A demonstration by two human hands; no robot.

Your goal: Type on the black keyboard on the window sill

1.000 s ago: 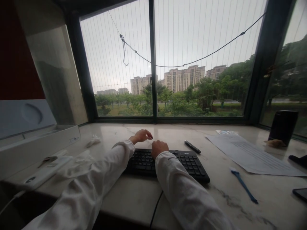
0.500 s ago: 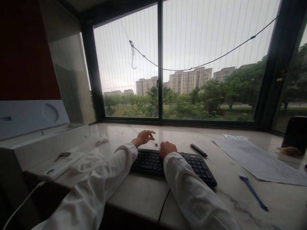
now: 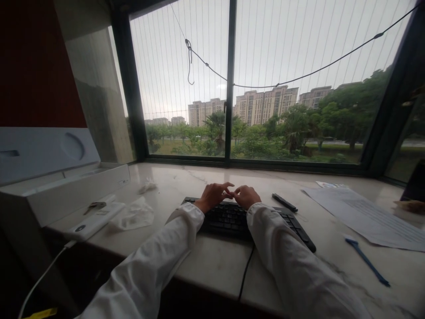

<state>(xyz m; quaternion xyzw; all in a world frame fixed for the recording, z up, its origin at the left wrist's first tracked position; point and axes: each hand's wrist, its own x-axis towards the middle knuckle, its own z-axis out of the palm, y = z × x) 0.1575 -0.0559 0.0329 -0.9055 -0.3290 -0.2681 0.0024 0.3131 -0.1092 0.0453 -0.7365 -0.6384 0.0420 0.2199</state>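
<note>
A black keyboard (image 3: 229, 219) lies on the marble ledge, partly covered by my hands and sleeves. Over its back edge, my left hand (image 3: 215, 196) reaches rightward, its thumb and fingers bent toward the other hand. My right hand (image 3: 247, 196) meets it there with its fingers pressed together. The fingertips of both come together at one spot; anything between them is too small and hidden to make out. From the front of the keyboard a black cable (image 3: 246, 271) runs over the ledge's edge.
Right of the keyboard are a black pen-like object (image 3: 284, 202), printed paper sheets (image 3: 361, 217) and a blue plastic tool (image 3: 367, 262). On the left are a white box (image 3: 76, 188), a white device with a cable (image 3: 96, 221), a key (image 3: 94, 206) and crumpled clear plastic (image 3: 136, 215).
My left hand has moved in to meet my right hand above the keyboard's back edge. A small dark piece behind the keyboard is no longer visible. The view has shifted slightly.
</note>
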